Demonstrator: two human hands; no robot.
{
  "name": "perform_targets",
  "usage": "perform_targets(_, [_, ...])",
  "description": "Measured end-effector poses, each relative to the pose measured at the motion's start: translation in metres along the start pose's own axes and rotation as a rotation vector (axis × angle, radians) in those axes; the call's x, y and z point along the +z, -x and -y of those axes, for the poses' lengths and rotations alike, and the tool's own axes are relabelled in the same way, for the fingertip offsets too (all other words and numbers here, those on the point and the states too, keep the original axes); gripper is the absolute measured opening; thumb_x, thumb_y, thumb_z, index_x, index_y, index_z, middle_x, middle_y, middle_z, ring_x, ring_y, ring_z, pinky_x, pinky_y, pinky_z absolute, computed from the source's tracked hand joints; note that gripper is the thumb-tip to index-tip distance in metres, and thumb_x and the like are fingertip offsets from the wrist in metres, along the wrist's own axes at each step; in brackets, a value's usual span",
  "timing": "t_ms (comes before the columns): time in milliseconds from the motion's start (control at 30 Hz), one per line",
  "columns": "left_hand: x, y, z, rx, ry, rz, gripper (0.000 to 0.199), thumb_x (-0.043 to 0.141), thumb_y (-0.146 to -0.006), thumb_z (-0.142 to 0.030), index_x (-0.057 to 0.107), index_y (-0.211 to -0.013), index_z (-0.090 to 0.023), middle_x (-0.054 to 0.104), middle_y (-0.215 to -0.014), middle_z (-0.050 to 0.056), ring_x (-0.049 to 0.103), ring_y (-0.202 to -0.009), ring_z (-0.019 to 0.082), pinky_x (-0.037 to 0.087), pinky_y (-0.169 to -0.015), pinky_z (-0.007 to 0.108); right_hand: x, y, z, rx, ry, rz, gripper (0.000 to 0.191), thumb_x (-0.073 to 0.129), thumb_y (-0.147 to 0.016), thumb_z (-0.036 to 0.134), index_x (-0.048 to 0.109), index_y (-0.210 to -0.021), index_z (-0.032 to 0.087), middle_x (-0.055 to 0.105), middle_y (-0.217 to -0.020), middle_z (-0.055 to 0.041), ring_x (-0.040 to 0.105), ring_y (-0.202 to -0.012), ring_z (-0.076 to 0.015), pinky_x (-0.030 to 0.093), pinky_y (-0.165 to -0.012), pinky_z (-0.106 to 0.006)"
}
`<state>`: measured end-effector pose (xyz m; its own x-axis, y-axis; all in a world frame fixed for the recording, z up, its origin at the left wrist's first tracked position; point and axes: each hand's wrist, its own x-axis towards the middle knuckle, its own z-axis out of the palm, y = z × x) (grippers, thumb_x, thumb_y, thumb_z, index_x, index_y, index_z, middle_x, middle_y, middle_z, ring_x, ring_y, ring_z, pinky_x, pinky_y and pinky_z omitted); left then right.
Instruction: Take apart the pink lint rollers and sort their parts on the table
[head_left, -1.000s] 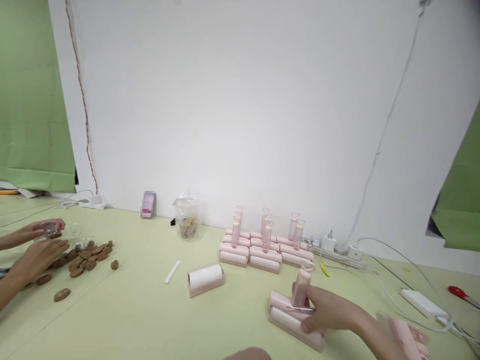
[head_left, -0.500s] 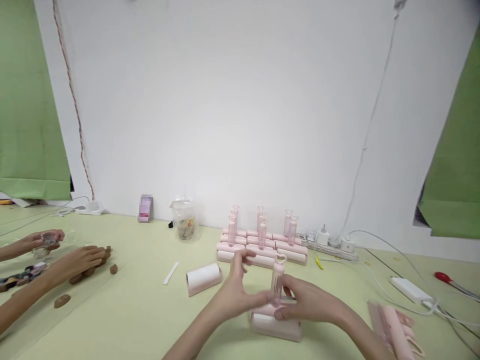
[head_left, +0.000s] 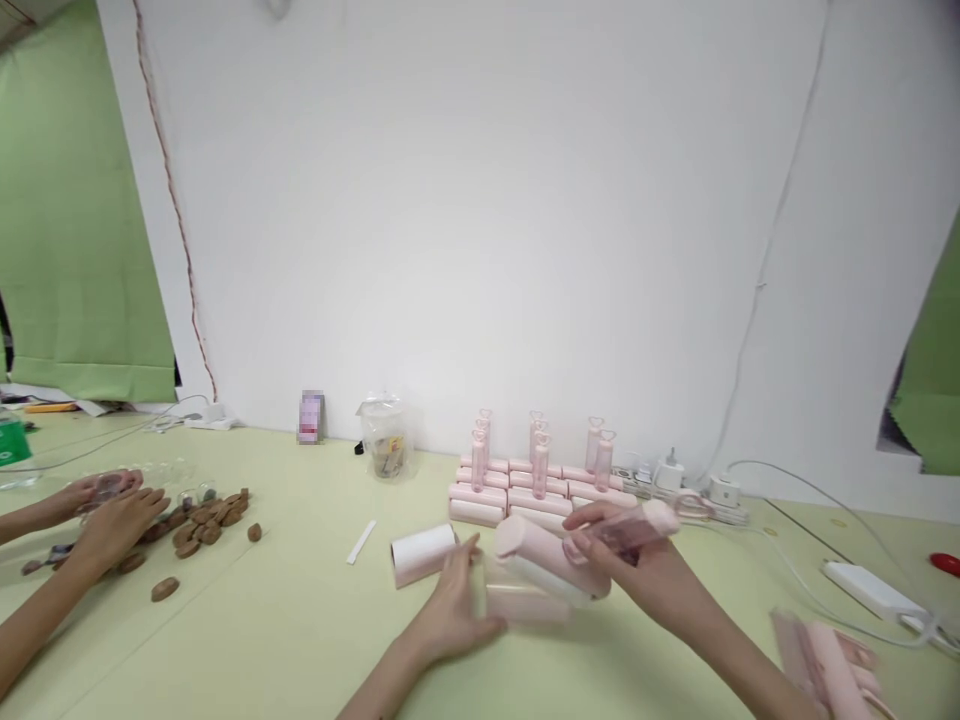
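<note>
A pink lint roller [head_left: 551, 556] hangs tilted above the table, and my right hand [head_left: 626, 560] is closed round its clear pink handle [head_left: 637, 525]. Beneath it lies a blurred pale pink piece [head_left: 529, 603], shaped like a roller cover. My left hand [head_left: 454, 608] is at the left end of that piece, thumb and fingers spread; whether it touches the piece I cannot tell. A white paper roll [head_left: 424, 553] lies just left of my left hand. Behind both hands, several pink lint rollers [head_left: 540, 490] stand in rows with their handles upright.
At left, a co-worker's hands [head_left: 120, 520] are over brown pieces [head_left: 210, 520]. A white strip [head_left: 361, 542], a bagged cup [head_left: 386, 450] and a phone [head_left: 310, 417] are nearby. White adapters and cables [head_left: 874, 590] run along the right, beside more pink parts [head_left: 829, 655].
The lint roller, earlier on the table with its handle upright between both hands, is now lifted and tilted in my right hand. My left hand has let go of it and moved left and down.
</note>
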<state>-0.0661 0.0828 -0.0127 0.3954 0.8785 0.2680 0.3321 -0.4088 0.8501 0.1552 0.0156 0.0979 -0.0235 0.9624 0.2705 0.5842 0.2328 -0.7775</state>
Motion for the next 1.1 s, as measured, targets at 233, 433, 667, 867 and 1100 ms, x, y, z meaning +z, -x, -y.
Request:
perform_targets(233, [0.012, 0.019, -0.049, -0.287, 0.926, 0.197, 0.087, 0.028, -0.062, -0.080, 0.045, -0.113, -0.011, 0.058, -0.098, 0.017, 0.056, -0.088, 0.029, 0.044, -0.072, 0.038, -0.006, 0.022, 0.016, -0.260, -0.151, 0.476, 0.021, 0.057, -0.075, 0.033, 0.060, -0.095, 0.025, 0.058, -0.093, -0.0024, 0.056, -0.083, -0.0176, 0.044, -0.071, -0.027])
perform_targets(433, [0.040, 0.040, -0.048, -0.758, 1.176, 0.239, 0.046, 0.055, -0.071, -0.051, 0.056, -0.085, -0.007, 0.062, -0.063, 0.009, 0.058, -0.051, 0.015, 0.044, -0.053, 0.023, 0.014, 0.048, -0.037, 0.038, -0.038, 0.296, 0.051, 0.062, -0.066, 0.024, 0.042, -0.113, 0.030, 0.050, -0.092, 0.0011, 0.049, -0.062, -0.0107, 0.042, -0.059, -0.022])
perform_targets(667, [0.028, 0.032, -0.062, -0.656, 0.999, -0.130, 0.034, 0.061, -0.071, -0.038, 0.045, -0.090, -0.014, 0.063, -0.067, 0.006, 0.059, -0.056, 0.016, 0.048, -0.058, 0.028, 0.012, 0.060, -0.098, 0.155, -0.199, 0.050, 0.034, 0.027, -0.085, 0.051, 0.045, -0.088, 0.023, 0.040, -0.059, 0.0047, 0.042, -0.056, -0.0135, 0.037, -0.061, -0.025])
perform_targets(867, [0.029, 0.034, -0.062, -0.627, 0.928, -0.117, 0.037, 0.064, -0.068, -0.039, 0.044, -0.090, -0.016, 0.063, -0.068, 0.005, 0.059, -0.053, 0.016, 0.047, -0.052, 0.027, 0.002, 0.054, -0.091, 0.170, -0.176, 0.047, 0.034, 0.036, -0.081, 0.052, 0.052, -0.086, 0.022, 0.030, -0.056, 0.0055, 0.032, -0.053, -0.0129, 0.029, -0.051, -0.023])
perform_targets(1100, [0.030, 0.032, -0.053, -0.663, 0.968, -0.108, 0.040, 0.066, -0.064, -0.044, 0.047, -0.086, -0.015, 0.063, -0.065, 0.005, 0.060, -0.054, 0.017, 0.047, -0.055, 0.028, 0.000, 0.054, -0.091, 0.198, -0.147, 0.093, 0.029, 0.038, -0.081, 0.044, 0.057, -0.081, 0.021, 0.031, -0.057, 0.0039, 0.035, -0.055, -0.0135, 0.030, -0.051, -0.023])
